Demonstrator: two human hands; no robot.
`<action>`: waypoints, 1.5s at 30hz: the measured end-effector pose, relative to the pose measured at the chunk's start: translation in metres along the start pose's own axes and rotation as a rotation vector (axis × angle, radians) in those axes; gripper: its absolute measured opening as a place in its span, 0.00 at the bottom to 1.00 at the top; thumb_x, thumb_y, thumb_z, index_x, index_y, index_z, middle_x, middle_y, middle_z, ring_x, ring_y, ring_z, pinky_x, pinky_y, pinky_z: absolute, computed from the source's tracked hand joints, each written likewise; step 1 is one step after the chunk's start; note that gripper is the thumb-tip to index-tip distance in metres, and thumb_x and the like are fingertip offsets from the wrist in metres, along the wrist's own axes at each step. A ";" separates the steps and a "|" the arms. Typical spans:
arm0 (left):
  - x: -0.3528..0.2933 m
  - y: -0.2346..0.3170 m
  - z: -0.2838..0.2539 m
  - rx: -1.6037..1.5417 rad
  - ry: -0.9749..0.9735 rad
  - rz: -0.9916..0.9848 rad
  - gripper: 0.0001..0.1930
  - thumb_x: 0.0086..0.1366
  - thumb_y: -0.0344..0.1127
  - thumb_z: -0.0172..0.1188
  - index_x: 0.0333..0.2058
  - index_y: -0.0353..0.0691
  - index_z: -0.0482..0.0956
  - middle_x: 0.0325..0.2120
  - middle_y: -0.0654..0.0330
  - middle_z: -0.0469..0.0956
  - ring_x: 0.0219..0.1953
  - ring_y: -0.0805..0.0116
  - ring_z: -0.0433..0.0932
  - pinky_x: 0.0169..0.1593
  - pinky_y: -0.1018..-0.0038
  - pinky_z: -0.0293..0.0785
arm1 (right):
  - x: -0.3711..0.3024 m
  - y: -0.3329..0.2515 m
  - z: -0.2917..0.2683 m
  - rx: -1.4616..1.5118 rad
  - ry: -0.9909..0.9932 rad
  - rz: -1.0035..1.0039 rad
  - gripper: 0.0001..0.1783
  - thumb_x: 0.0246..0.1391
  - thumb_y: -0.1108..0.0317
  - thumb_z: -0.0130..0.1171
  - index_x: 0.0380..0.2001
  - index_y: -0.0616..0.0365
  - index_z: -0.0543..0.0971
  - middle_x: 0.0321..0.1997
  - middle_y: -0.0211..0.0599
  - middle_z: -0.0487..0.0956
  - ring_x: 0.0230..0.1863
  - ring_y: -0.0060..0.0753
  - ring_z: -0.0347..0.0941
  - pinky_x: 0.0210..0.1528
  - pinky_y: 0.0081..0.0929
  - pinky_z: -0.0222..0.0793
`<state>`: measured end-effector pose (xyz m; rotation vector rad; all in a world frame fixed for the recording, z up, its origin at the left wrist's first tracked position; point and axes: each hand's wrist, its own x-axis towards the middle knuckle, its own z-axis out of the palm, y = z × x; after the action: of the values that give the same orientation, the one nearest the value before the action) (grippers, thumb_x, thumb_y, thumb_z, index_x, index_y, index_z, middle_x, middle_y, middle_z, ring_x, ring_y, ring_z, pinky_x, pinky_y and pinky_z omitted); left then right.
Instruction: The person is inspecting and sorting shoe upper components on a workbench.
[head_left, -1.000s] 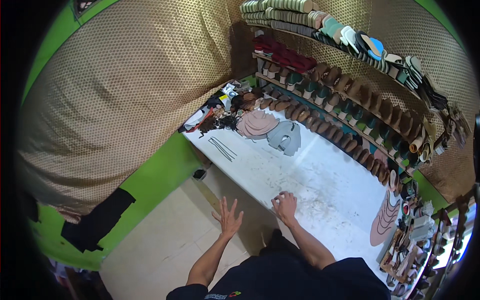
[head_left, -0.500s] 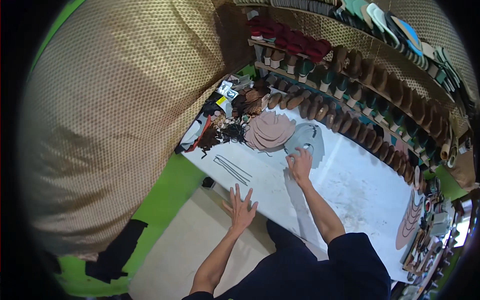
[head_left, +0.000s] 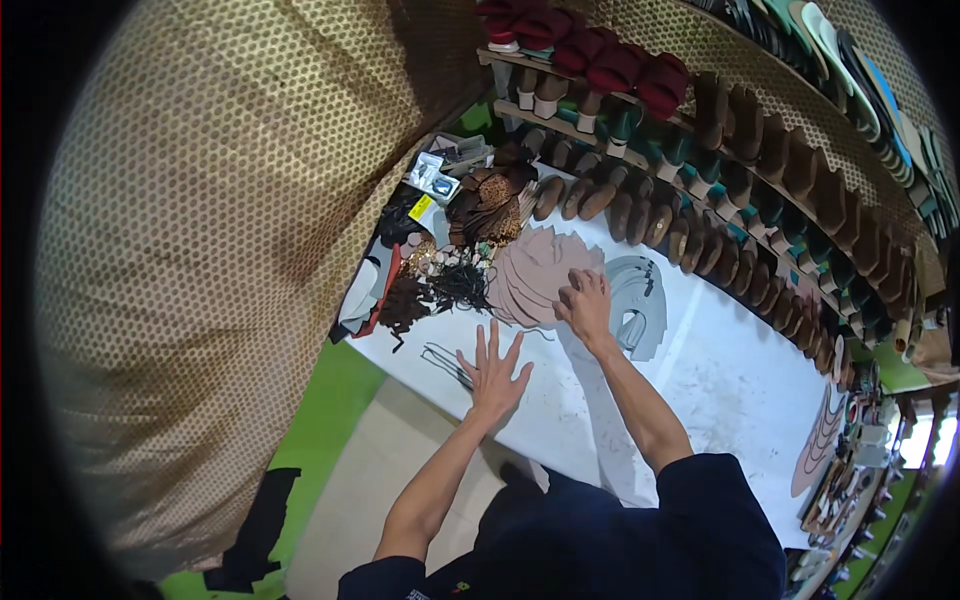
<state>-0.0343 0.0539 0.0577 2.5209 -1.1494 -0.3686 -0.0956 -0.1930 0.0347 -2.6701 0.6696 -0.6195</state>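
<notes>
Pink cut-outs [head_left: 535,280], one stack, under fingers-together right hand [head_left: 587,305]; left hand [head_left: 493,368] splayed flat.

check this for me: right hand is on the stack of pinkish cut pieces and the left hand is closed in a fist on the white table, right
Not quite. In the head view the left hand lies flat with its fingers spread on the white table, not in a fist. The right hand is indeed on the stack of pinkish cut pieces.

Leather pieces [head_left: 535,280] lie on the table [head_left: 740,380]; shoe shelves [head_left: 720,160] stand behind.
</notes>
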 end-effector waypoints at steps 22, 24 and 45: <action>0.130 -0.019 0.026 0.070 -0.187 0.315 0.36 0.67 0.58 0.58 0.73 0.62 0.68 0.82 0.51 0.34 0.81 0.40 0.30 0.67 0.17 0.23 | 0.138 0.032 -0.065 -0.303 0.324 0.155 0.11 0.64 0.59 0.61 0.43 0.54 0.84 0.59 0.35 0.79 0.64 0.42 0.72 0.73 0.52 0.58; 0.135 -0.028 0.023 0.065 -0.193 0.357 0.35 0.67 0.57 0.58 0.72 0.61 0.69 0.82 0.51 0.34 0.81 0.39 0.31 0.67 0.17 0.24 | 0.146 0.026 -0.094 -0.364 0.379 0.105 0.10 0.64 0.61 0.61 0.42 0.54 0.83 0.58 0.36 0.79 0.63 0.42 0.72 0.73 0.52 0.59; 0.057 -0.110 0.005 -0.097 -0.305 0.657 0.10 0.62 0.39 0.69 0.43 0.54 0.89 0.77 0.51 0.56 0.81 0.45 0.42 0.69 0.19 0.31 | -0.255 -0.135 -0.023 -0.254 0.083 0.452 0.04 0.59 0.66 0.68 0.37 0.51 0.84 0.56 0.30 0.79 0.65 0.36 0.71 0.76 0.54 0.56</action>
<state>0.0750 0.0767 0.0029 1.8941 -1.9262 -0.6136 -0.2598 0.0446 0.0239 -2.5822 1.4051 -0.5484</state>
